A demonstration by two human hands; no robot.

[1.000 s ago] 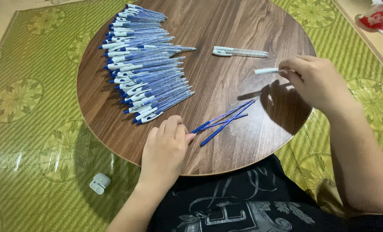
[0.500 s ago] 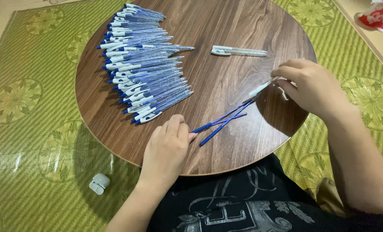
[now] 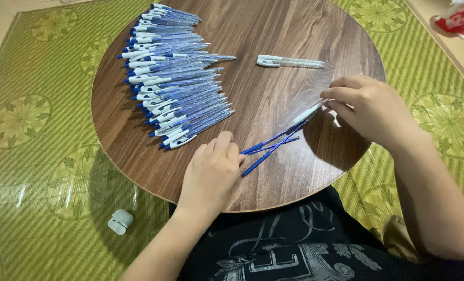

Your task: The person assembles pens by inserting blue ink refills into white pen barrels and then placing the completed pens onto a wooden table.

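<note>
- Setting: a round wooden tabletop point(image 3: 273, 31) stands on a green patterned floor mat point(image 3: 29, 119); a small white case point(image 3: 120, 221) lies on the mat off the near-left edge.
- Finished stock: a stack of blue-and-white pens point(image 3: 172, 78) lies fanned along the left side of the tabletop. One separate white pen barrel point(image 3: 290, 62) rests near the far-right edge.
- Right hand point(image 3: 369, 109): fingers pinched together on a white pen barrel held tilted over the right side, its lower end meeting a blue refill point(image 3: 273, 148).
- Left hand point(image 3: 211, 171): rests at the near edge, fingers curled loosely together, fingertips at the near ends of the loose blue refills; whether it grips one cannot be told.
- Judgement on method: feeding the refill goes best with barrel and refill kept in one line, the left hand steadying the refill's tail so it does not bend.
</note>
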